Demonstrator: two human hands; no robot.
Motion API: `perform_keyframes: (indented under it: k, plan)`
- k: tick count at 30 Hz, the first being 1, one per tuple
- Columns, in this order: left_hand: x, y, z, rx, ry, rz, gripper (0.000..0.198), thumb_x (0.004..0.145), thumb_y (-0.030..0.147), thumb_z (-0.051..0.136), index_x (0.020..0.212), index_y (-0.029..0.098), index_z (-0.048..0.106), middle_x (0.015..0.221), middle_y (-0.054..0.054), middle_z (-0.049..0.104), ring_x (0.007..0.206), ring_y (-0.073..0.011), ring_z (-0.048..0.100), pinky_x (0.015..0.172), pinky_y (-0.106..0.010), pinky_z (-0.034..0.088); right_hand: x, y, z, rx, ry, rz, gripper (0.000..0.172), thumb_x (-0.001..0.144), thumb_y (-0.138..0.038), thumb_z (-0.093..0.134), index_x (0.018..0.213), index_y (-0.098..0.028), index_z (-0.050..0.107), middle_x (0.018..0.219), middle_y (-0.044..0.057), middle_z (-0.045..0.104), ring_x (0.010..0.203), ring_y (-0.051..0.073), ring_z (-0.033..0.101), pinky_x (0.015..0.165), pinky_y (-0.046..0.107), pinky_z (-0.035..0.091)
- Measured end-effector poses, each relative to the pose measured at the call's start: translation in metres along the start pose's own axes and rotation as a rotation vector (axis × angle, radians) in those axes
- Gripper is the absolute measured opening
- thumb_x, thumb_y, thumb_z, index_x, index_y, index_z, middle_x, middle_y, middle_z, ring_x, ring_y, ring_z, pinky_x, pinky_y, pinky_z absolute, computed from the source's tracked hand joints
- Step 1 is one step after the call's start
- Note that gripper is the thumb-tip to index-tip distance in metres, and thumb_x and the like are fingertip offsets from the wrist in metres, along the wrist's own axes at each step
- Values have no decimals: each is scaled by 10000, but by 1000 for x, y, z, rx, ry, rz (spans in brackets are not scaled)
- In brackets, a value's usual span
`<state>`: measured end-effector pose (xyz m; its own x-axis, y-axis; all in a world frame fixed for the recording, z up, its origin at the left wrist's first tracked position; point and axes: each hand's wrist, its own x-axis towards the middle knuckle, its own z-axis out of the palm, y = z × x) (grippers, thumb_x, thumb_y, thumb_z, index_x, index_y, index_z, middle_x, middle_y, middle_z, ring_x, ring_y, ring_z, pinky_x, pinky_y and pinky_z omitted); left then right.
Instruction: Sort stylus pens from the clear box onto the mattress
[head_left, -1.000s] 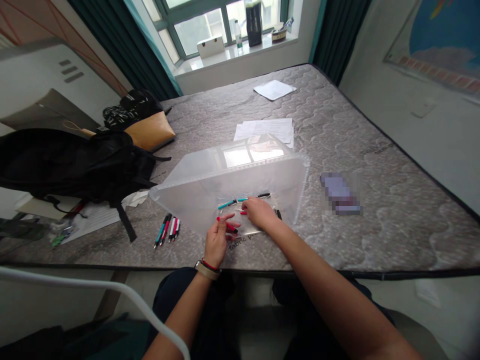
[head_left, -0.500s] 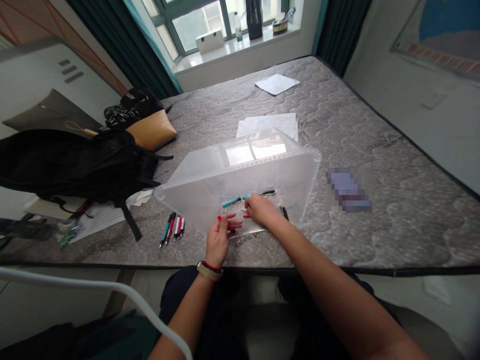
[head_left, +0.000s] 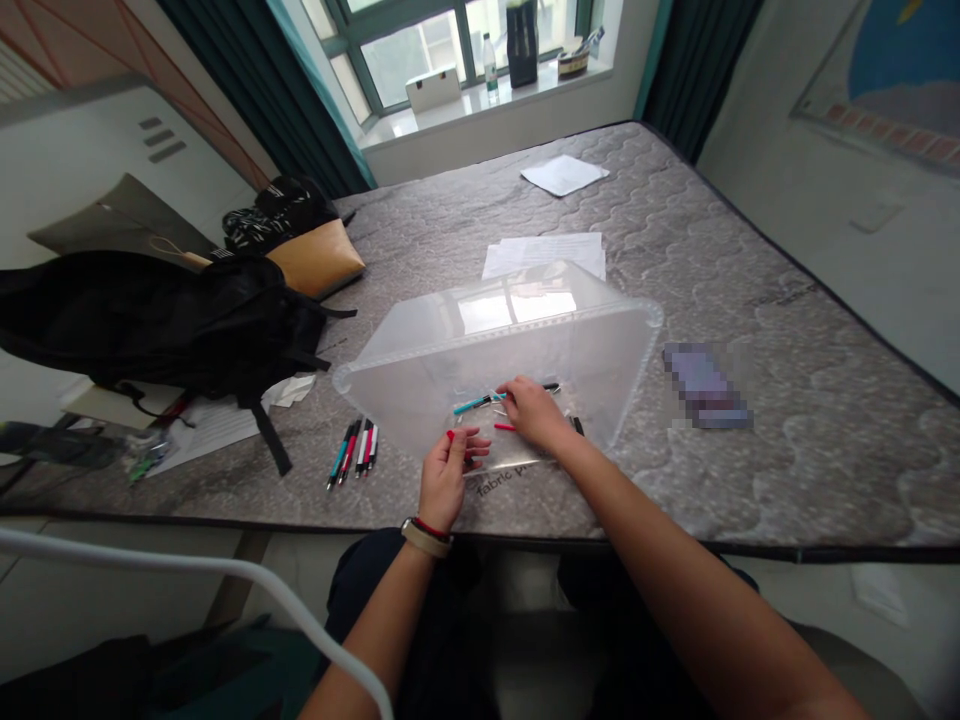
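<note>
A clear plastic box [head_left: 420,360] lies on its side, its mouth facing me. Inside it are a teal pen part [head_left: 470,405], a red pen part [head_left: 505,427] and other small pieces, with dark pieces [head_left: 577,425] at the right. My left hand [head_left: 448,468] is at the box's front edge, thumb and fingers closed on a red pen piece [head_left: 451,435], mostly hidden. My right hand [head_left: 534,412] reaches into the box, its fingertips pinched together beside the teal part; what they hold is hidden. Left of the box, several assembled pens [head_left: 354,452] lie in a row.
The box rests on a grey mattress [head_left: 750,470]. A black backpack [head_left: 150,310] and a tan pouch [head_left: 319,260] lie at the left, a blurred phone [head_left: 705,385] at the right. Paper sheets [head_left: 547,252] are behind the box. A white tube [head_left: 225,567] crosses the lower left.
The whole view has shifted slightly. My right hand's fingertips have moved a little deeper toward the teal part, and more of the red part inside the box shows. My left hand stays at the front edge.
</note>
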<state>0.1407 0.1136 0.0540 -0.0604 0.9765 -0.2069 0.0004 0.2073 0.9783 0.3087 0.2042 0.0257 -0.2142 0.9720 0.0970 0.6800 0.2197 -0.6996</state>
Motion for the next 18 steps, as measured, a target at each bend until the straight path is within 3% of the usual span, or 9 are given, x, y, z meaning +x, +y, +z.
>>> perform_keyframes:
  k: [5,8,11,14,18]
  plan:
    - [0,0,1,8,-1,7,466,886,565,503,1048,148,633,945,-103,716,829,-170,687,731,-264,504,1,-2,-14,524,202,55,356,793,-175,519,1147,-210,526,726,-54,535,592,109,505,616,230,404]
    - [0,-1,2,-17,-6,-8,472,888,569,495,1048,145,625,940,-104,715,819,-170,687,727,-266,505,-4,-10,-17,967,114,180,260,742,-227,543,998,-208,584,671,-65,505,504,80,442,491,199,338]
    - [0,-1,3,-50,-16,-32,490,884,580,491,1056,137,611,937,-111,713,794,-175,685,703,-275,515,-10,-19,-18,1343,19,330,229,674,-234,617,895,-179,640,754,-19,591,577,81,506,499,190,371]
    - [0,-1,5,-31,-32,-19,483,885,570,497,1052,132,611,926,-111,712,781,-175,681,693,-276,516,-15,-26,-16,1471,50,387,360,620,-220,722,975,-196,665,903,4,645,697,93,582,573,194,436]
    - [-1,-2,7,129,-55,70,399,891,495,538,1045,143,645,924,-97,718,830,-179,678,758,-283,502,-19,-31,-11,1346,78,385,350,679,-367,758,969,-192,670,829,7,667,707,117,624,575,204,457]
